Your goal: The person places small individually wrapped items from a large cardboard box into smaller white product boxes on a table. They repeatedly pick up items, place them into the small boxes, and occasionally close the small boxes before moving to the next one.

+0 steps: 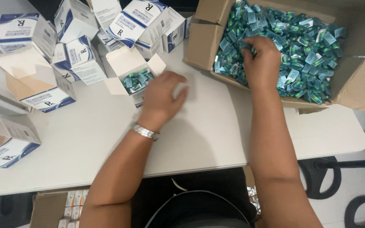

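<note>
The right hand point(262, 59) is closing around a clutch of teal blister packs point(292, 46) in the cardboard carton point(360, 80) at upper right—best gathered flat and aligned—while the left hand point(162, 98), loosely open and holding nothing, is hovering beside the small open box point(134, 69) at upper centre.

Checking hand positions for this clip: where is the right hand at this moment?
In the head view the right hand is at upper right, reaching into the cardboard box of blue-green packets, its fingers down among them.
</note>
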